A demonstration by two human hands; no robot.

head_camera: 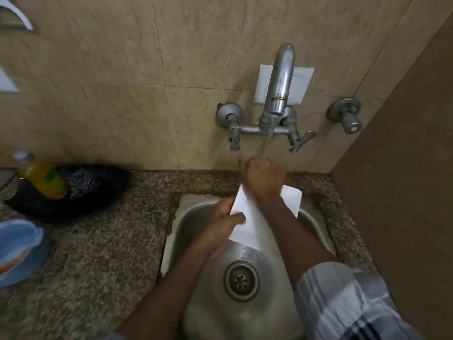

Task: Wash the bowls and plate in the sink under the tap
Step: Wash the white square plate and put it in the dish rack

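Note:
A white square plate (247,220) is held tilted over the steel sink (193,217). My left hand (226,215) grips its near left edge, thumb on top. My right hand (263,179) lies across the plate's far part, directly under the water stream that runs from the wall tap (279,89). Its fingers are blurred, and how they lie is unclear. Water runs off the plate's lower corner toward the drain (241,280).
A speckled granite counter (103,253) surrounds the sink. On it at the left stand a blue bowl (17,251) and a black tub (73,192) with a yellow soap bottle (41,176) and a scrubber. A side wall (404,168) closes the right.

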